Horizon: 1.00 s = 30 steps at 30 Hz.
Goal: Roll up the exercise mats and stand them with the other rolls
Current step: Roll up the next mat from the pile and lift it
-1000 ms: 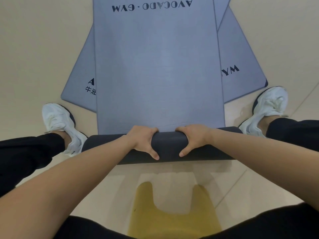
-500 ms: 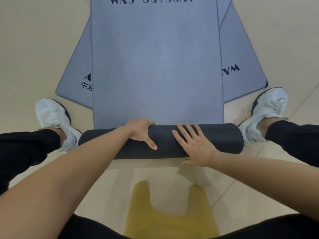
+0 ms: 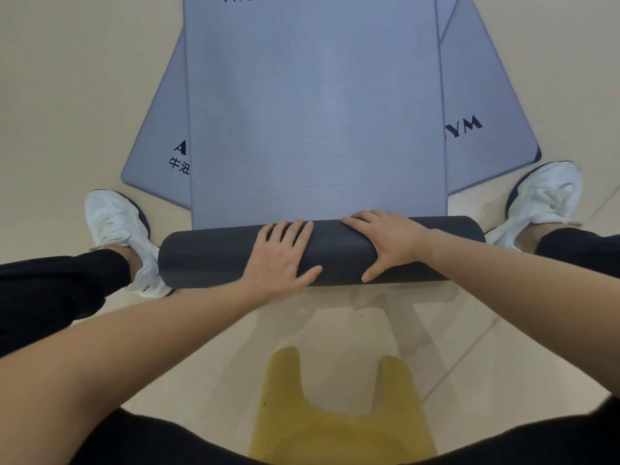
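Head view, nearest first: a yellow object (image 3: 335, 414) lies low in the frame between the person's legs, and what it is cannot be told.

Beyond it, both hands lie on the dark roll (image 3: 208, 260) of the exercise mat on the floor (image 3: 67, 78). The left hand (image 3: 281, 260) is flat on top with its fingers spread and the thumb out along the near side. The right hand (image 3: 389, 243) is draped over the crest, with its fingers reaching the far side and the thumb splayed on the near face. Neither hand closes round the roll; both press on it.

Both hands are near the middle, so the ends of the roll are unguided. If one hand pushes harder, the roll will likely run askew and one end will cone out. The finished roll might then not stand straight. Light pressure would leave it slack and liable to spring open when lifted.

A left shoe (image 3: 117, 226) is just beside the roll's left end and a right shoe (image 3: 543, 199) is close to its right end. Either could catch an end and twist the roll.

Farther out is the unrolled length of the top mat (image 3: 318, 129). It rests on two more flat mats, a left mat (image 3: 161, 135) and a right mat (image 3: 479, 95), which fan out from under it. The top sheet may slide on them, or the roll may drag one of their edges in.

The other rolls are not in view.
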Motion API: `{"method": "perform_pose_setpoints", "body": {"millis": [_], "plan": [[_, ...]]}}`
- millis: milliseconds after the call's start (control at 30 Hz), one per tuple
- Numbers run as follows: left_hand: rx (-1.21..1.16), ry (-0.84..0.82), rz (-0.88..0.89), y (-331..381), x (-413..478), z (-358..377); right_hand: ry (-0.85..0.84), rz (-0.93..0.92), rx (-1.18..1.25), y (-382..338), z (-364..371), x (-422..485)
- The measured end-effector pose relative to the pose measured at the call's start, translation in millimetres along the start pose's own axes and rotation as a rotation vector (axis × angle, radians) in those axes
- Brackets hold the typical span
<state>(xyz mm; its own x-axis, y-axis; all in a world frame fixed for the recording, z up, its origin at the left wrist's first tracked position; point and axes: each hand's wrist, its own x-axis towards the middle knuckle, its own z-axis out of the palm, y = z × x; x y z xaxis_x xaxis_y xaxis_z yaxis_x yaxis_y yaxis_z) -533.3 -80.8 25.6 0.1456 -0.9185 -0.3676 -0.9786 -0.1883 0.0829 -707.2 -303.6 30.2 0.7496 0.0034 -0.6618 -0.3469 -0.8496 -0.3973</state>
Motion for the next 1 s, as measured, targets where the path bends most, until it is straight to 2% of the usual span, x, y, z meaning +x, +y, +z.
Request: {"method": "perform_pose_setpoints", "body": {"millis": [100, 233, 300, 400, 500, 600, 700, 767, 867, 1000], "plan": [[-0.017, 0.021, -0.158, 18.9, 5.0, 6.6, -0.028, 0.010, -0.015, 2.5, -2.4, 6.4], [-0.016, 0.035, -0.075, 6.7, 14.6, 12.0, -0.020, 0.041, -0.072, 0.4, 0.6, 7.3], [-0.026, 0.049, -0.059, 0.9, 21.4, 12.3, 0.046, 0.057, -0.141, -1.2, 4.7, 2.4], [-0.098, 0.032, -0.074, -8.5, 39.7, 0.9, 0.246, 0.057, -0.267, -8.2, 18.5, -11.5], [-0.181, -0.038, -0.087, -24.1, 62.9, -12.5, 0.391, 0.175, -0.314, -24.2, 38.9, -16.5], [-0.215, -0.087, -0.091, -33.6, 77.9, -16.1, 0.429, 0.304, -0.276, -35.1, 41.8, -8.7], [-0.229, -0.097, -0.108, -37.7, 87.5, -18.5, 0.404, 0.300, -0.268, -27.5, 31.0, -2.9], [-0.190, -0.042, -0.120, -35.9, 90.8, -22.4, 0.408, 0.282, -0.256, -18.1, 25.6, 0.2], [-0.132, 0.129, -0.157, -29.4, 87.4, -29.5, 0.431, 0.264, -0.219, -4.4, 11.3, 10.3], [-0.086, 0.350, -0.159, -18.9, 65.0, -26.6, 0.361, 0.240, -0.121, 16.8, -26.9, 29.4]]}}
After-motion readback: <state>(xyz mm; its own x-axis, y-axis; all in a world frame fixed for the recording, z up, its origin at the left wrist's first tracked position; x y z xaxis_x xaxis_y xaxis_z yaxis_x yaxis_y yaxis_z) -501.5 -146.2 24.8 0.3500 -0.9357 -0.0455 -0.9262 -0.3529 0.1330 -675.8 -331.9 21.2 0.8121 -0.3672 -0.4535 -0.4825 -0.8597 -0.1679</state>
